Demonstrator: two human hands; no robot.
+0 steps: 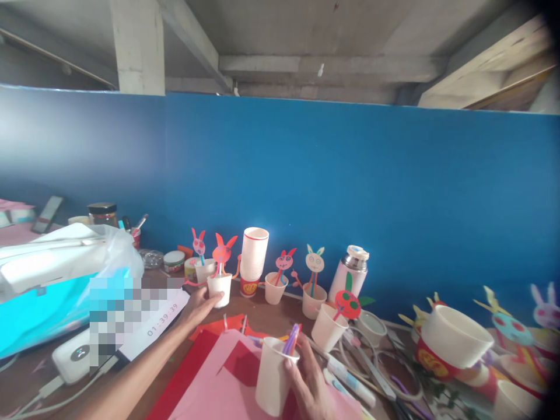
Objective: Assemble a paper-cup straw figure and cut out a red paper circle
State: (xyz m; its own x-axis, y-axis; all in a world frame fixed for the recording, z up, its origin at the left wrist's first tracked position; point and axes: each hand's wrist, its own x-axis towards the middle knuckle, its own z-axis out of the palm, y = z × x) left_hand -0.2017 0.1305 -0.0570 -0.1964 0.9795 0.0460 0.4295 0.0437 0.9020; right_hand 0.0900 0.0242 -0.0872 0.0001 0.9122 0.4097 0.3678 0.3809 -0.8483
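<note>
My left hand point(199, 306) reaches out to a small white paper cup point(219, 289) that holds an orange paper bunny on a straw point(223, 252); the fingers rest around the cup's side. My right hand point(308, 382) grips another white paper cup point(272, 376) near the bottom of the view, with purple and pink straws point(291, 338) sticking out of it. This cup is held above red and pink paper sheets point(219, 373).
More cups with paper bunnies point(312, 283) line the blue wall point(350, 186), beside a stack of cups point(252, 259) and a steel flask point(350, 274). A power bank point(74, 356), bags and jars lie left. Scissors, a glue tube and bowls point(455, 335) crowd the right.
</note>
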